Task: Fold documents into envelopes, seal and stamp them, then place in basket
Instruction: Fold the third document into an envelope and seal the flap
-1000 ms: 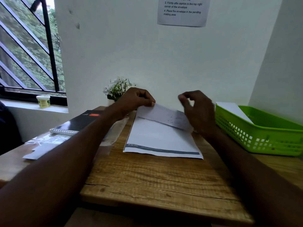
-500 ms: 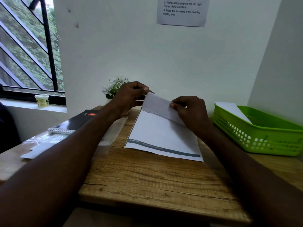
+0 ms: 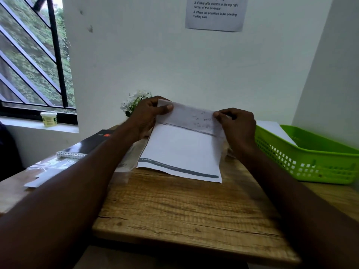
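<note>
White walls close in a wooden desk (image 3: 174, 206) set beside a barred window (image 3: 33, 61). Going from the left: one small jar (image 3: 48, 118) stands on the sill, and one spiral notebook (image 3: 87, 144) lies on the desk with clear plastic sleeves (image 3: 50, 166) and pale paper just beside it; how many sheets are there I cannot tell. One posy of white flowers (image 3: 136, 100) sits against the wall behind the hands.

One document (image 3: 180, 150) lies mid-desk, its near edge flat on the wood and its far part lifted. The left hand (image 3: 147, 117) pinches the far left corner, thumb on top. The right hand (image 3: 238, 125) pinches the far right corner, fingers curled round the edge. Both grasp the raised flap, which is turned toward the person, so the step in hand looks like the first fold.

Next, I judge, the flap must be brought down square over the lower part, edges aligned, then creased flat.

On the right stands one green basket (image 3: 310, 167), well apart from the document, with one white sheet or envelope (image 3: 275, 131) leaning in it. One instruction notice (image 3: 215, 13) hangs on the wall above.
</note>
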`<state>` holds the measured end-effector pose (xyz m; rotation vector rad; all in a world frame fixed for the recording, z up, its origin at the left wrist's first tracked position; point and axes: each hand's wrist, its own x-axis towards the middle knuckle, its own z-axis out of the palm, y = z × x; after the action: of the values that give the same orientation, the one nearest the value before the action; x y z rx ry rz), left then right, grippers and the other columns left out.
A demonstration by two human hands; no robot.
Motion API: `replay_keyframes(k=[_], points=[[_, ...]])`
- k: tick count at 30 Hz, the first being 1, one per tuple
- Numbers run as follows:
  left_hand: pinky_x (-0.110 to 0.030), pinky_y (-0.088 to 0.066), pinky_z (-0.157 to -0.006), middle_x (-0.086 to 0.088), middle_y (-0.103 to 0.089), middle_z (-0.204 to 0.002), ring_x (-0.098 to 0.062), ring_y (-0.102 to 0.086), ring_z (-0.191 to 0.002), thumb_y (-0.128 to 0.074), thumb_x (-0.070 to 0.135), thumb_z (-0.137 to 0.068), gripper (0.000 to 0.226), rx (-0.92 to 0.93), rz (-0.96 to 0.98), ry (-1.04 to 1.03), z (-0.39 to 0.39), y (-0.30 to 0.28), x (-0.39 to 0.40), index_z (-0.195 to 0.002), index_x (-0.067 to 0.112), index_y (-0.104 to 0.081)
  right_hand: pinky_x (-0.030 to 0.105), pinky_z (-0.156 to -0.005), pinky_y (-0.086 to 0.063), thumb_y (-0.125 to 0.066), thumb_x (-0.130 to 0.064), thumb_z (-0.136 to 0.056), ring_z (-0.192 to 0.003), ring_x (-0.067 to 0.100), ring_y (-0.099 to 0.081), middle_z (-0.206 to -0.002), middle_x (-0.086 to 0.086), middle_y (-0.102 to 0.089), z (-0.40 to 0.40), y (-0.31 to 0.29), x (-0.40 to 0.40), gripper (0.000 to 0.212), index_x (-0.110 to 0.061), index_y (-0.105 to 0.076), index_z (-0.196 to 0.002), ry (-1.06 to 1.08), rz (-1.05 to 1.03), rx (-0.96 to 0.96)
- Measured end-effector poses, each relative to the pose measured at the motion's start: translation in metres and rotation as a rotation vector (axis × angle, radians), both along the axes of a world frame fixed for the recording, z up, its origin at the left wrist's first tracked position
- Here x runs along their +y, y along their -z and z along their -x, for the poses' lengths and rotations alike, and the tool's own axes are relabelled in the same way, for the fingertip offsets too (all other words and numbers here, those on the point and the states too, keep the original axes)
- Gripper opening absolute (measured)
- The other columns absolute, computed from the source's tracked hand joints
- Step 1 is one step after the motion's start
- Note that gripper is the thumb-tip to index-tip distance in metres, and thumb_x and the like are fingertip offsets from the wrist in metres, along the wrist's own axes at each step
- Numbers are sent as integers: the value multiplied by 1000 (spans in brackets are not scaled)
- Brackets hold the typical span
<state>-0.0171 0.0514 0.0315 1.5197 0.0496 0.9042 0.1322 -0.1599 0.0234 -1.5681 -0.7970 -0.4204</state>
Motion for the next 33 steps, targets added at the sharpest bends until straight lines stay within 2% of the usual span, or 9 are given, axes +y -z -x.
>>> replay_keyframes(k=[4, 6, 10, 15, 21, 24, 27, 30, 33], points=[[-33, -61, -69, -9, -78, -91, -22, -75, -78, -71, 4, -91, 11, -6, 128, -3, -3, 4, 6, -102, 3, -71, 22, -66, -47, -78, -21, -89, -81, 9, -76, -91, -1, -79, -6, -1, -4, 11, -14, -79, -97, -137, -231, 415], [-35, -62, -65, -9, -78, -90, -22, -76, -77, -69, 5, -92, 14, -8, 170, -8, -4, 4, 6, -107, 3, -69, 23, -65, -45, -76, -28, -92, -79, 6, -75, -96, -1, -79, -3, -1, -6, 18, -14, -77, -102, -214, -241, 518], [-34, -62, -60, -7, -79, -87, -20, -76, -74, -63, 3, -97, 16, -36, 235, -18, -6, 3, 8, -113, 1, -66, 37, -82, -56, -82, -45, -83, -90, 17, -74, -102, 2, -79, 1, -1, -5, 33, -19, -77, -101, -371, -160, 580], [-37, -63, -64, -12, -77, -98, -23, -77, -80, -61, -2, -97, 25, -23, 255, 11, -8, 5, 7, -121, 2, -64, 53, -87, -59, -82, -22, -86, -95, 34, -75, -96, 11, -80, -4, 6, 0, 11, -14, -78, -92, -366, -83, 552], [-42, -64, -75, -16, -73, -110, -27, -74, -88, -63, -10, -91, 28, 52, 193, 43, -7, 3, 8, -113, 7, -67, 51, -79, -63, -73, -8, -92, -92, 34, -75, -101, 12, -79, -8, 8, 0, 16, -10, -75, -108, -416, -169, 646], [-41, -62, -84, -14, -73, -114, -26, -72, -91, -62, -12, -88, 38, 122, 157, 41, -4, 4, 6, -120, 7, -68, 51, -79, -63, -68, -5, -94, -92, 33, -74, -106, 13, -78, -9, 6, 1, 21, -11, -73, -114, -400, -168, 641], [-35, -64, -78, -9, -75, -104, -22, -73, -84, -61, -12, -89, 32, 92, 168, 30, -4, 4, 3, -112, 9, -71, 49, -80, -62, -61, 2, -94, -95, 33, -73, -107, 12, -76, -7, 3, 2, 25, -16, -72, -108, -400, -175, 638], [-30, -61, -67, -3, -74, -88, -18, -72, -76, -60, -8, -94, 26, 63, 143, 6, -3, 4, 3, -91, 16, -69, 31, -67, -56, -51, 2, -92, -87, 26, -67, -95, 4, -73, -4, 2, 1, 31, -19, -74, -96, -374, -205, 658], [-33, -60, -65, -6, -73, -89, -22, -71, -75, -62, 1, -95, 24, 102, 181, -10, -3, 4, 5, -85, 21, -71, 25, -57, -50, -48, -2, -91, -75, 23, -63, -82, -1, -72, -2, 1, 0, 33, -21, -76, -90, -370, -223, 712]])
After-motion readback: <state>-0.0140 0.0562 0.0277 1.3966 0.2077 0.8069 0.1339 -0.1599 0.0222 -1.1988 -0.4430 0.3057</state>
